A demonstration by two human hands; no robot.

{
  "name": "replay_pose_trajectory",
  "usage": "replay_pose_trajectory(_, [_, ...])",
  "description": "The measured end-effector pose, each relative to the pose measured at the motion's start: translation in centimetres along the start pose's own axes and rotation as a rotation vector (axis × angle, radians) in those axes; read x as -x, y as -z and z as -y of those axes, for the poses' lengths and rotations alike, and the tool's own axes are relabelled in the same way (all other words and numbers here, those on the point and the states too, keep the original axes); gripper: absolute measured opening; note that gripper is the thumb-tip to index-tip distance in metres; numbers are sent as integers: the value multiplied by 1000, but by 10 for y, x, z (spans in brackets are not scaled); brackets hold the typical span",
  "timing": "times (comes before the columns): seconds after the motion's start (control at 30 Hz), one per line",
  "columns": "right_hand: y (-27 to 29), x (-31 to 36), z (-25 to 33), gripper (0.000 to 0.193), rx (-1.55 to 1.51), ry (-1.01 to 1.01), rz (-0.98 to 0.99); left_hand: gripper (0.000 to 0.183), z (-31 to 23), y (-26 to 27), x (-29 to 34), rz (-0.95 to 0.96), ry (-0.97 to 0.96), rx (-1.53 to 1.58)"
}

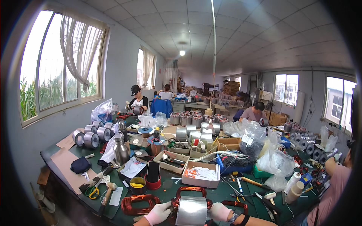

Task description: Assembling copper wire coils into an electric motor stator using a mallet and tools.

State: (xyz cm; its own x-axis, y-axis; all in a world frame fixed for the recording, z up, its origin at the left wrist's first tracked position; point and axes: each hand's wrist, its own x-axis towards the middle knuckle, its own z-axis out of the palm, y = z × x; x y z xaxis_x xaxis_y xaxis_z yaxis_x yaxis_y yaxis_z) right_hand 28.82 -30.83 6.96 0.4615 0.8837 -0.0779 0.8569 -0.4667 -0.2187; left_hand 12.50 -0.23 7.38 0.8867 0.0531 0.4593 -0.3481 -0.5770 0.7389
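From my end I steer by the silver stator core point(192, 211), low in the head view between two gloved hands. Left of it lies a loose copper coil point(139, 198); I'd keep the left wrist from dragging on it. Next comes the left hand point(158, 214), fingers curled in beside the winding at the core's left end; whether they grip or merely press, I can't tell. The core lies on its side, with an arched copper loop point(191, 189) just behind it. I'd support both ends evenly and handle the wire lightly, because a metal edge could nick its coating. The right hand point(220, 212) is at the core's right end, its fingertips and hold equally hidden from me. A right-hand coil point(234, 203) sits just beyond that hand.

For room, a wooden-handled mallet point(105, 199) bounds things well left of the core. Behind the core to its left stands a red round tin point(152, 187); directly behind is a shallow carton point(200, 184) of white and orange slips. I'd turn the core low, short of their walls. To its right, a dark-handled tool point(268, 204) and, farther off, a co-worker's sleeve point(335, 184) call for short swings.
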Motion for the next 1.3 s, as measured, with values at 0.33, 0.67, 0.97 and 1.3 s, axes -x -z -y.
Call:
replay_pose_trajectory(0.33, [12,3,13,21,-66,5,-90,28,-4,21,0,97,400,120])
replay_pose_trajectory(0.67, [14,10,14,24,-67,96,-115,15,-16,50,-35,414,-429,-615])
replay_pose_trajectory(0.97, [-5,3,0,14,-209,146,-342,23,-15,42,-23,192,-365,-461])
replay_pose_trajectory(1.3, [-6,-11,-7,15,-109,148,-253,24,-2,24,-10,59,-128,-312])
